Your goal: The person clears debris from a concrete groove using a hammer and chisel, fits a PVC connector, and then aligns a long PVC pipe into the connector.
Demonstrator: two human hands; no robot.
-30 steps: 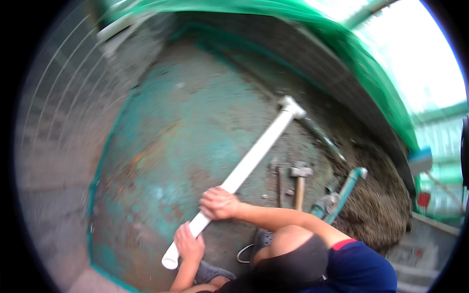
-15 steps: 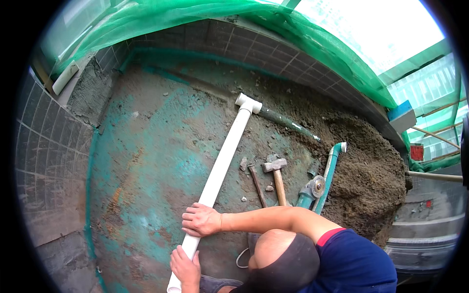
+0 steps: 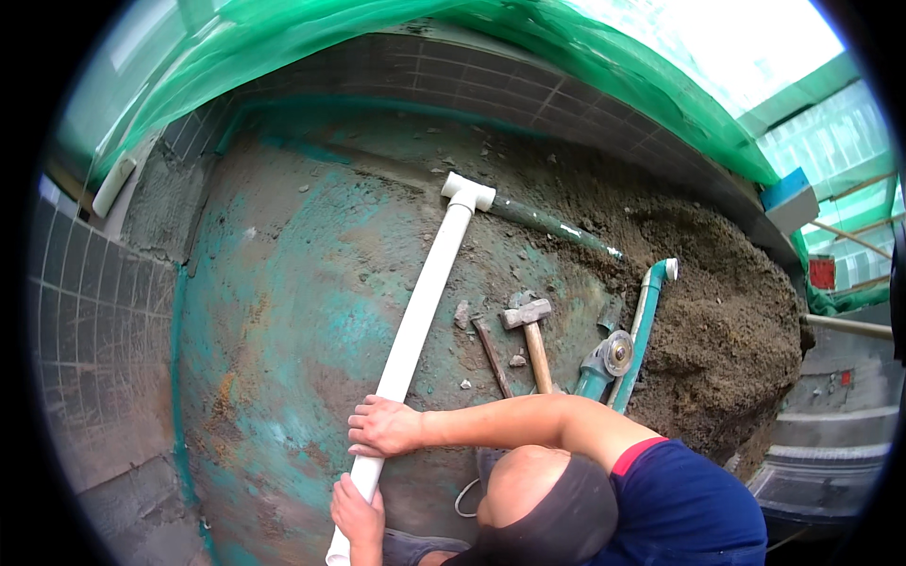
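A long white plastic pipe (image 3: 415, 325) runs from the lower edge up to a white tee fitting (image 3: 468, 192). Around its near part my right hand (image 3: 385, 424) is closed, the arm reaching across from the right. Just below, my left hand (image 3: 358, 519) also grips the pipe, close to its near end. From the tee's right side a dark green, soil-marked pipe (image 3: 547, 223) leads toward a mound of soil. Right of the white pipe lie a hammer (image 3: 537, 354) with a wooden handle, a narrow rusty bar (image 3: 492, 355) and an angle grinder (image 3: 604, 366), partly behind my arm.
Beside the grinder lies a green pipe with an elbow (image 3: 644, 316), against a soil heap (image 3: 713, 340). Tiled walls (image 3: 104, 311) and green netting (image 3: 311, 47) border the floor. Small stones lie near the hammer. My bent knee (image 3: 522, 483) is at the lower middle.
The view has shifted slightly, so the tee appears a little farther left and higher. Both hands keep their hold at nearly the same places on the white pipe.
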